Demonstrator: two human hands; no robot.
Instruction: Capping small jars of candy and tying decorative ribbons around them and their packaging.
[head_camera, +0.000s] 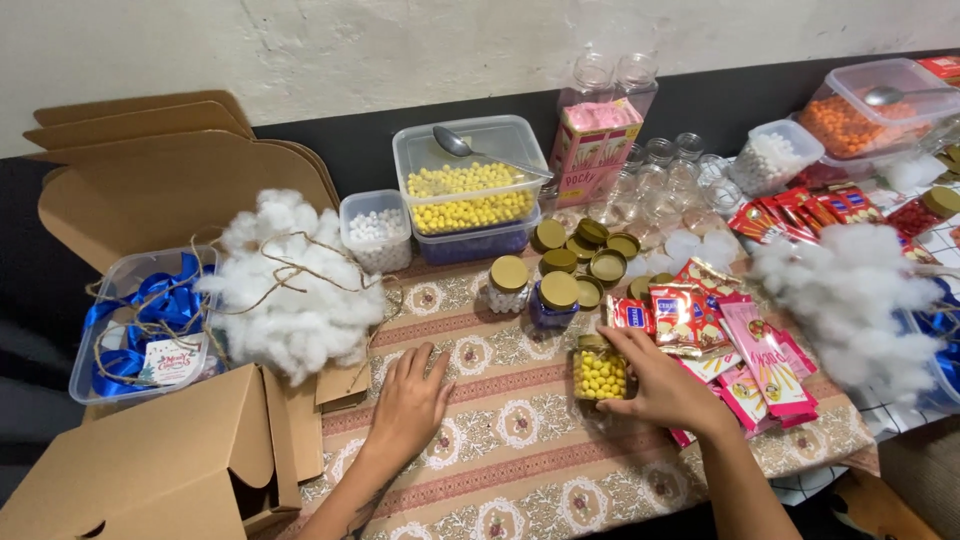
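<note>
Right hand (668, 388): fingers wrapped round small clear glass jar of yellow candies (600, 372), gold lid on, upright, at its 9 o'clock. Left hand (411, 398): flat, fingers spread, on patterned tablecloth (520, 450). Red and pink flat snack packets (745, 360) at 2 o'clock; pink upright carton (592, 150) at 12.

R hand (660, 385) grips jar of yellow candies (600, 372) on desk (520, 450); L hand (410, 400) flat on cloth, near cotton wad (295, 285) & cardboard box (160, 460).

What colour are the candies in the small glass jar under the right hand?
Yellow, seen in the head view: small glass jar, right hand.
</note>
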